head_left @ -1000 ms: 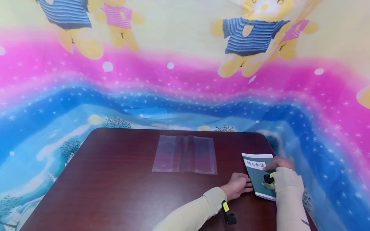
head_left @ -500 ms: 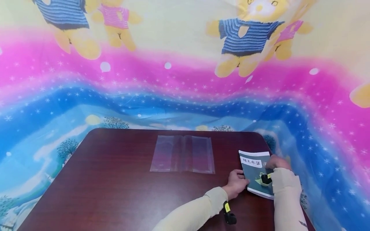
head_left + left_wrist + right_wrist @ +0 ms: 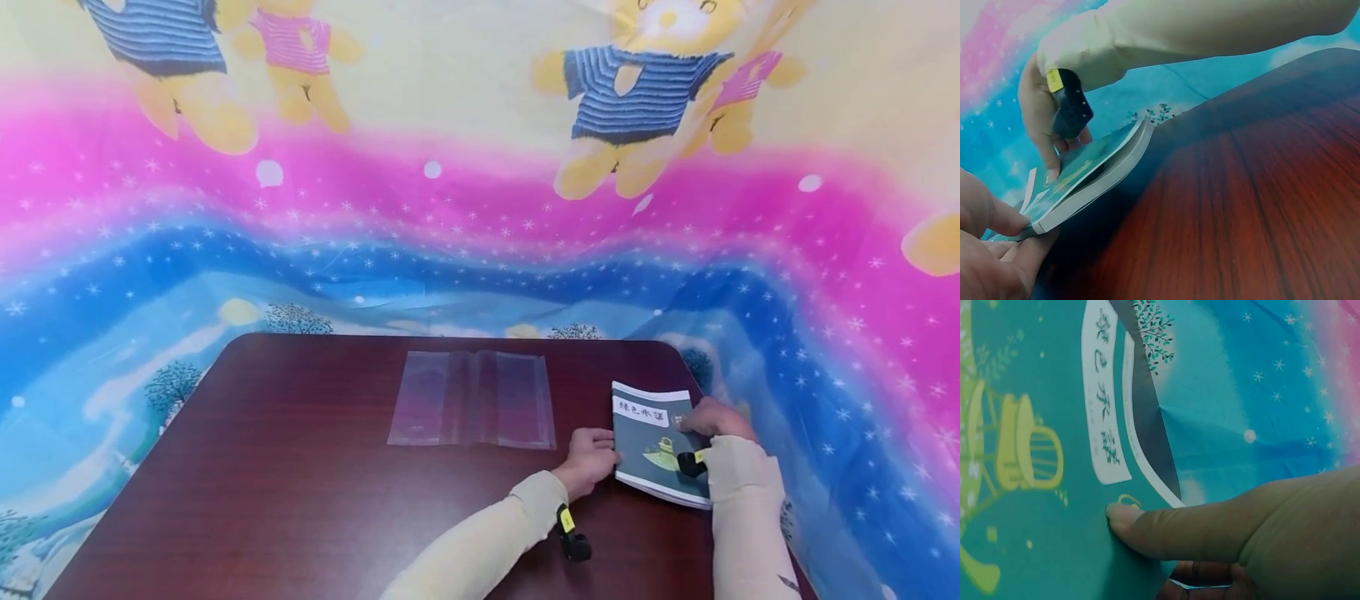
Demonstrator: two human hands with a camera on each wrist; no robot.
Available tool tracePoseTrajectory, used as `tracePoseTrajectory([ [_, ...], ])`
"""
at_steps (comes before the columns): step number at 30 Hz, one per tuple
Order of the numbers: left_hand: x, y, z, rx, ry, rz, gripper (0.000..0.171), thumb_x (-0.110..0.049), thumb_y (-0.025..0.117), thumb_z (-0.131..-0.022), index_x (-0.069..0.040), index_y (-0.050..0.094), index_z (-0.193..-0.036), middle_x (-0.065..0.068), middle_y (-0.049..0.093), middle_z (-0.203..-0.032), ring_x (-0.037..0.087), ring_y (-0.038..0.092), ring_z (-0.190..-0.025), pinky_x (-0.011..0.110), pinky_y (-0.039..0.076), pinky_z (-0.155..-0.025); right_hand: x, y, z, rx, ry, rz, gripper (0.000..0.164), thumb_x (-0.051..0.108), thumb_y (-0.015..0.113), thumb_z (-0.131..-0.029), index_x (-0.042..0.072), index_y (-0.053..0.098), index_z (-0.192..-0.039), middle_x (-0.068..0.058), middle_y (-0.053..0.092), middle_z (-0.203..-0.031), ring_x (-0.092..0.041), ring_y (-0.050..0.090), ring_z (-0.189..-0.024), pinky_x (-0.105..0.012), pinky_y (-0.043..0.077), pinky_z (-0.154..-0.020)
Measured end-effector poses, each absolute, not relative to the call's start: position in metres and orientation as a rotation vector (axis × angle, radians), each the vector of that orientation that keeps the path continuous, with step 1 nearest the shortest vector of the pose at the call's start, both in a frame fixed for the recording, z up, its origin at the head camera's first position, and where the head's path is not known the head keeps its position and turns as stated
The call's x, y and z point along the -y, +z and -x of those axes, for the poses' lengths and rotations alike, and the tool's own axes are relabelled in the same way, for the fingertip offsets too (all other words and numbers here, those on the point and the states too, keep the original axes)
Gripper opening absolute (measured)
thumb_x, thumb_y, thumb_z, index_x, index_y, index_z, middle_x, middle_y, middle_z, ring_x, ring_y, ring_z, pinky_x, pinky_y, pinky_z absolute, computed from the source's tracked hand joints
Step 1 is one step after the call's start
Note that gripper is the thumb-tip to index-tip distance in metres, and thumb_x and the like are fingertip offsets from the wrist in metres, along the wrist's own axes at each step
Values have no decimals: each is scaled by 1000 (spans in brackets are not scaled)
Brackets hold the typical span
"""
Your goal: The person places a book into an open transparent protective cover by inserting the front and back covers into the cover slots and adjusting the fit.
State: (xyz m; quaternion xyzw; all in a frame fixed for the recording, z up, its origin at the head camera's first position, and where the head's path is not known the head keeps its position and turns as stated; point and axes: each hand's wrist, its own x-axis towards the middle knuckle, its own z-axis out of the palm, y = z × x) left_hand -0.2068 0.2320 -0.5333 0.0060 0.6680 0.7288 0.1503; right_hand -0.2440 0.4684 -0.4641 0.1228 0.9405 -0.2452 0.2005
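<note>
A green paperback book (image 3: 637,458) with a white title label and a yellow-green drawing is at the right side of the table in the head view. My left hand (image 3: 588,457) pinches its left edge, thumb above and fingers below, as the left wrist view shows on the book's spine (image 3: 1037,227). On the opposite side, my right hand (image 3: 722,418) grips the book near its upper right corner. Its thumb (image 3: 1147,531) presses on the cover while the other fingers go underneath, partly hidden. The pages bow slightly and a dark shadow lies below them.
A clear plastic book cover (image 3: 472,400) lies spread flat on the dark red-brown table (image 3: 300,492), left of the book. The table's right edge runs close beside the right arm. A printed cloth (image 3: 480,208) with bears hangs behind the table.
The book has shifted left and slightly away from me, with both hands on it. My left hand has moved up along its left edge, and more of the cover drawing shows.
</note>
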Motion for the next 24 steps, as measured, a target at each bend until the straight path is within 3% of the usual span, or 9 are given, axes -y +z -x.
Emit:
tracePoseTrajectory([
  [4, -226, -533, 211, -1904, 2098, -33, 38, 17, 67, -79, 10, 67, -116, 16, 72, -104, 20, 68, -98, 34, 61, -78, -469, -467, 246, -2629, -734, -315, 34, 22, 65, -94, 3, 61, -67, -2, 52, -61, -16, 54, -58, -33, 49, -62],
  [9, -216, -533, 216, -1905, 2084, -59, 39, 17, 67, -80, 11, 66, -119, 18, 72, -108, 22, 69, -101, 36, 61, -81, -468, -469, 245, -2658, -786, -269, 43, 23, 66, -95, 17, 44, -59, 6, 39, -59, -12, 44, -56, -29, 43, -60],
  [12, -208, -531, 219, -1925, 2070, -84, 40, 16, 68, -82, 11, 66, -122, 20, 72, -110, 25, 69, -104, 36, 61, -84, -465, -474, 246, -2655, -873, -243, 47, 23, 65, -98, 19, 39, -58, 7, 32, -56, -11, 34, -53, -30, 37, -58],
  [14, -202, -529, 221, -1939, 2062, -93, 41, 15, 68, -82, 11, 65, -123, 21, 72, -112, 26, 69, -106, 37, 61, -85, -462, -477, 248, -2644, -952, -252, 45, 23, 65, -99, 16, 43, -60, 6, 33, -57, -12, 32, -54, -31, 36, -58],
  [16, -197, -528, 223, -1950, 2054, -100, 42, 14, 68, -83, 11, 64, -125, 21, 71, -114, 26, 68, -108, 37, 60, -87, -460, -481, 250, -2652, -1000, -266, 38, 23, 66, -98, 8, 52, -66, 3, 40, -62, -15, 37, -59, -32, 38, -60],
  [19, -188, -527, 226, -1965, 2048, -123, 42, 13, 68, -84, 11, 64, -126, 22, 72, -115, 26, 69, -108, 36, 60, -87, -455, -485, 255, -2672, -1033, -288, 32, 24, 68, -97, -8, 68, -97, -12, 62, -83, -24, 55, -77, -37, 49, -70],
  [22, -178, -526, 229, -1988, 2042, -170, 43, 12, 68, -83, 13, 63, -126, 23, 72, -115, 26, 69, -109, 35, 60, -87, -448, -487, 258, -2660, -1104, -294, 47, 23, 69, -98, -15, 62, -124, -26, 68, -111, -32, 68, -97, -47, 57, -82],
  [24, -171, -525, 232, -2009, 2036, -191, 43, 12, 68, -83, 13, 63, -126, 24, 72, -115, 27, 69, -110, 34, 60, -87, -442, -489, 260, -2626, -1176, -288, 47, 21, 68, -99, -16, 60, -127, -27, 69, -113, -32, 71, -97, -49, 59, -85],
])
